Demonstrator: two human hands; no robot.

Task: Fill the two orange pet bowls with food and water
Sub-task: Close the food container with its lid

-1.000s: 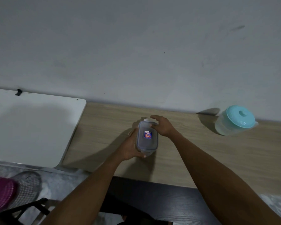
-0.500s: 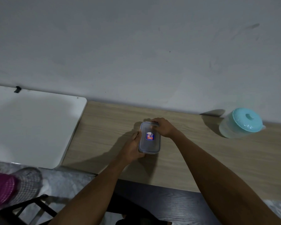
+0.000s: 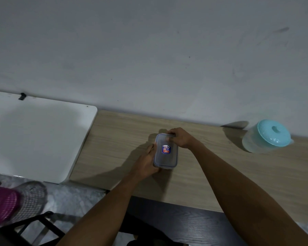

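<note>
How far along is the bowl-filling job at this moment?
Nothing looks done: no orange bowls are in view. In hand: the left hand steadies the clear lidded container on the wooden table, while the right hand works at its far-end lid clip; the lid is on. Left: opening it, and filling both bowls. The teal-lidded jug stands untouched at the right.
</note>
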